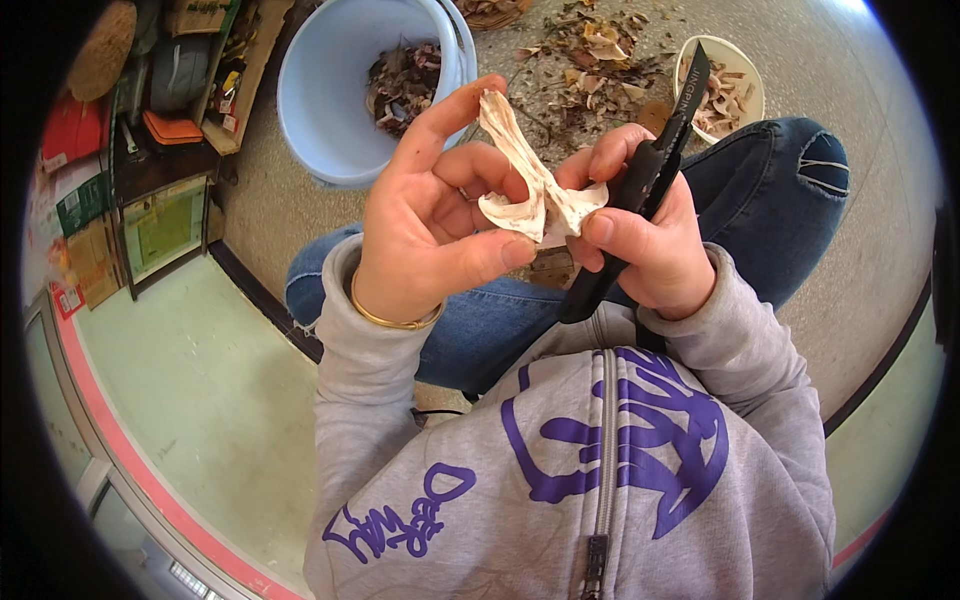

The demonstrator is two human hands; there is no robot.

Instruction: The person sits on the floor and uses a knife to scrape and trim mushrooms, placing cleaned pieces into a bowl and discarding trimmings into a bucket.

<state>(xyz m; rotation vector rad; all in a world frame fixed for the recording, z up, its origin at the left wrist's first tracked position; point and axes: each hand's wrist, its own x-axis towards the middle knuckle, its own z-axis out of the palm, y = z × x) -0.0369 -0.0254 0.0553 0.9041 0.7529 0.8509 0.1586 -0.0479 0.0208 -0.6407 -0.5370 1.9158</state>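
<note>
A pale, split mushroom [525, 169] is held up between both hands, its two halves spread apart at one end. My left hand [442, 202] pinches one half with the thumb and curled fingers, the index fingertip at the long tip. My right hand [649, 225] grips the other half between thumb and fingers. Lying across the right palm is a black-handled utility knife [637, 195], its dark blade pointing up and away from the mushroom. Beyond the hands, a white bowl [759, 105] holds cut pale pieces, and a light blue bucket [322, 97] has dark scraps inside.
Loose trimmings and dirt [592, 75] lie heaped on the speckled floor between bucket and bowl. The person's bent legs in jeans [772, 180] frame the work area. On the left stands a shelf [165, 161] with assorted items. Part of a basket [491, 11] shows at the top edge.
</note>
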